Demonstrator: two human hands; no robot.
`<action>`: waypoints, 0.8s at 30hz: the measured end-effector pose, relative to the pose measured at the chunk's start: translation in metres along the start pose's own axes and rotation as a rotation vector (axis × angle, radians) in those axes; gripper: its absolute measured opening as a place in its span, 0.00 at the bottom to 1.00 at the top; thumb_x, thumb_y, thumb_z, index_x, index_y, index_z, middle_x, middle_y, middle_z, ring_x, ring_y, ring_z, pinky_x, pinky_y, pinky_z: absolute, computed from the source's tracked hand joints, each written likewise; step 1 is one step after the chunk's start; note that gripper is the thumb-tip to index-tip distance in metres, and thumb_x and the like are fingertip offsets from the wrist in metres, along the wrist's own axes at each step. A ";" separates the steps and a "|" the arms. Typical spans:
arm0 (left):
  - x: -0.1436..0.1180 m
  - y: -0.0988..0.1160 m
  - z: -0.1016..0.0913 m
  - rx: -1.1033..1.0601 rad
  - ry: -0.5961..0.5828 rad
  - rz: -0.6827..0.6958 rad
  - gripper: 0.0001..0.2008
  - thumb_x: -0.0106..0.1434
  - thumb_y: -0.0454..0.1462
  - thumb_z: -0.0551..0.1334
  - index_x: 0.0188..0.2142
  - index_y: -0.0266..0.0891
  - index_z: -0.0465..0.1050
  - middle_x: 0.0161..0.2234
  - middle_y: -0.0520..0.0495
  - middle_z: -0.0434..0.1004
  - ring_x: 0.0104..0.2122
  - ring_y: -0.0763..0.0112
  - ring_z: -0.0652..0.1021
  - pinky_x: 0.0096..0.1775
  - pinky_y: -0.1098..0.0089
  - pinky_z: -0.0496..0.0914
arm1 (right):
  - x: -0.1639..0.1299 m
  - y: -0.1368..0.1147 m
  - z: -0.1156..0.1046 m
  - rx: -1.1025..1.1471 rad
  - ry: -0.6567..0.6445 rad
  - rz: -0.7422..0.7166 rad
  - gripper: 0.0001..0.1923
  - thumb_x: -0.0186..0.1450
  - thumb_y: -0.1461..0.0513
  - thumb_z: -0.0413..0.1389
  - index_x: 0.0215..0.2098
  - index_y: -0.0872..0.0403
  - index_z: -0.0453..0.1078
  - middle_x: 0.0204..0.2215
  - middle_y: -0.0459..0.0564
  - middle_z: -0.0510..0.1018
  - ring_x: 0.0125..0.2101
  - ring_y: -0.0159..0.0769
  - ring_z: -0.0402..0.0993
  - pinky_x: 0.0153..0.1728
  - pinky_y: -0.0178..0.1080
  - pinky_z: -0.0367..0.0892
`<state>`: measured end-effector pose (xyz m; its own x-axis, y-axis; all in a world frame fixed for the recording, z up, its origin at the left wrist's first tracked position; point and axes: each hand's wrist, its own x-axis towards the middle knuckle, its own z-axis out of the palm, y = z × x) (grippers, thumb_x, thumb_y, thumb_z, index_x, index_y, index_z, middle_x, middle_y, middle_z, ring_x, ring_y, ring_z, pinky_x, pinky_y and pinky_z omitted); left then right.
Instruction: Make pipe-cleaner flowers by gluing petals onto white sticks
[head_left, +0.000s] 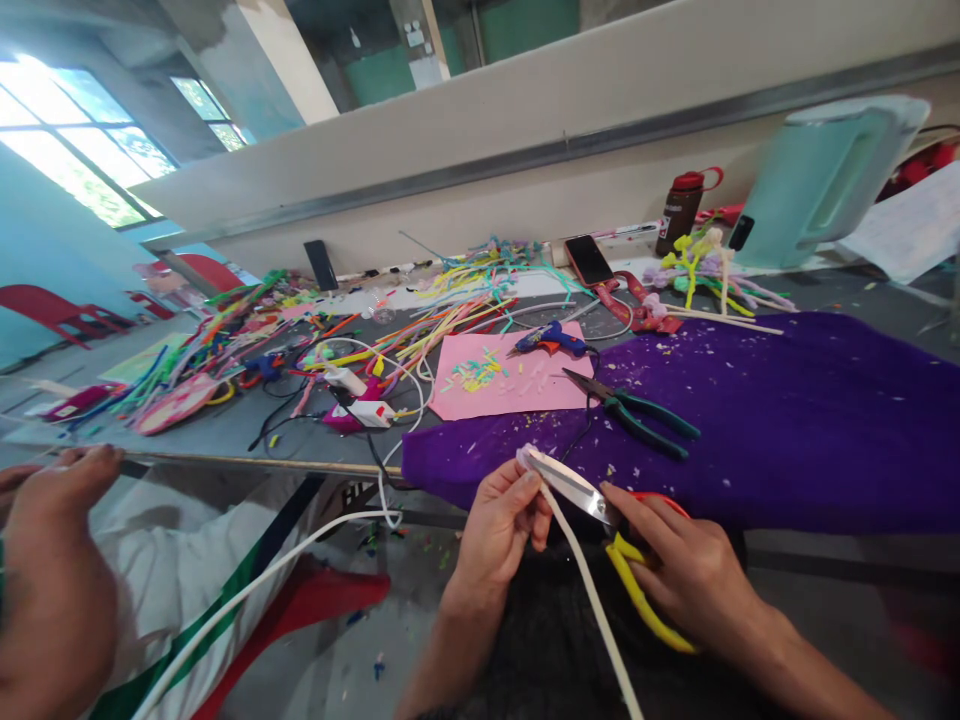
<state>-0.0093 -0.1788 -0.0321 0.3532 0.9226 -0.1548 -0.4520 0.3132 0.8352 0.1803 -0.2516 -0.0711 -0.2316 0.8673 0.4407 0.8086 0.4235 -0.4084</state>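
My left hand (495,530) pinches a cream pipe cleaner (587,580) near its upper end, above the table's front edge. A small pale pink fuzzy piece (525,456) shows at the fingertips. The long tail of the pipe cleaner hangs down to the right. My right hand (679,560) is closed around scissors (574,490) with one yellow and one red handle. Their blades point left and reach the pinched end; whether they touch it I cannot tell. Beyond my hands, pliers (637,412) with dark green handles lie on a purple cloth (810,430).
A pink sheet (472,395) carries short cut bits and a blue glue gun (551,340). Pipe cleaners (442,330), a phone (589,262), a brown bottle (681,215) and a mint kettle (832,180) stand or lie behind. A white cable (270,580) hangs beside another person's arm (60,580).
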 end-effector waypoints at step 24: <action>0.001 -0.003 0.000 -0.047 0.032 -0.028 0.08 0.55 0.38 0.63 0.26 0.35 0.69 0.18 0.53 0.68 0.12 0.82 0.66 0.12 0.82 0.59 | 0.000 -0.014 0.007 0.224 -0.006 0.169 0.28 0.59 0.61 0.54 0.56 0.52 0.55 0.30 0.46 0.72 0.26 0.32 0.70 0.27 0.34 0.68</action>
<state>-0.0075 -0.1786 -0.0347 0.3400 0.9200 -0.1948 -0.4807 0.3481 0.8048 0.1655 -0.2555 -0.0709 -0.1070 0.9319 0.3465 0.6967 0.3189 -0.6426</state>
